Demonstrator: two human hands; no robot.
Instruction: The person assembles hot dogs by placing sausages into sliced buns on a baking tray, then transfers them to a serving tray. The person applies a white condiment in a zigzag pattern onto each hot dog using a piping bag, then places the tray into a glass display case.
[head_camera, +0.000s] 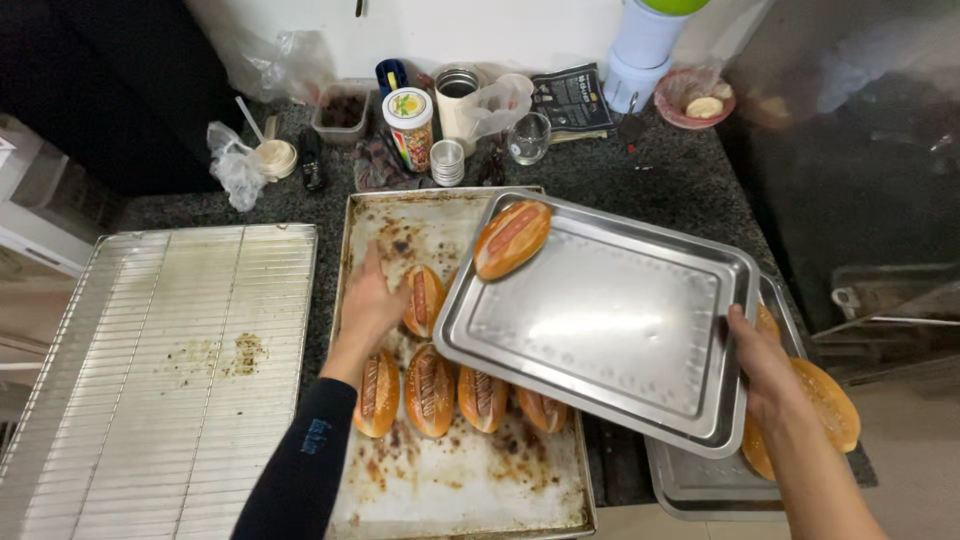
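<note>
My right hand (762, 362) grips the near right rim of a shiny steel tray (610, 320), held tilted over the baking sheet. One golden bread roll (511, 238) lies in the tray's far left corner. My left hand (370, 300), in a dark sleeve, reaches over the stained baking sheet (470, 480) and closes on a roll (424, 299) there. Several more scored rolls (430, 388) lie in a row on the sheet, partly under the tray.
A wire cooling rack (160, 370) lies at the left. Another steel tray (700, 480) with rolls (832, 402) sits under my right arm. Jars, a glass, cups, bags and a pink bowl crowd the back of the dark counter (660, 170).
</note>
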